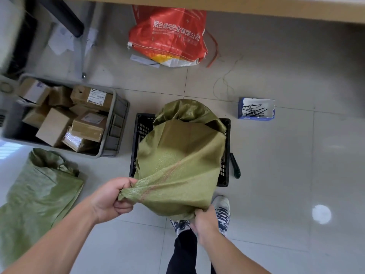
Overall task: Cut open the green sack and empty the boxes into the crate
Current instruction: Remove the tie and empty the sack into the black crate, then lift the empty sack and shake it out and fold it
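A green woven sack (177, 155) hangs upside down over a black slatted crate (141, 133) on the tiled floor, its lower part bunched inside the crate. My left hand (110, 198) grips one bottom corner of the sack. My right hand (205, 222) grips the other bottom corner, near my shoes. The sack covers most of the crate, so its inside is hidden. No boxes show in the black crate.
A grey crate (116, 123) with several cardboard boxes stands at the left. Another green sack (37, 196) lies flat at lower left. A green-handled cutter (235, 165) lies right of the black crate. A blue box of black ties (255, 108) and a red bag (167, 36) sit farther off.
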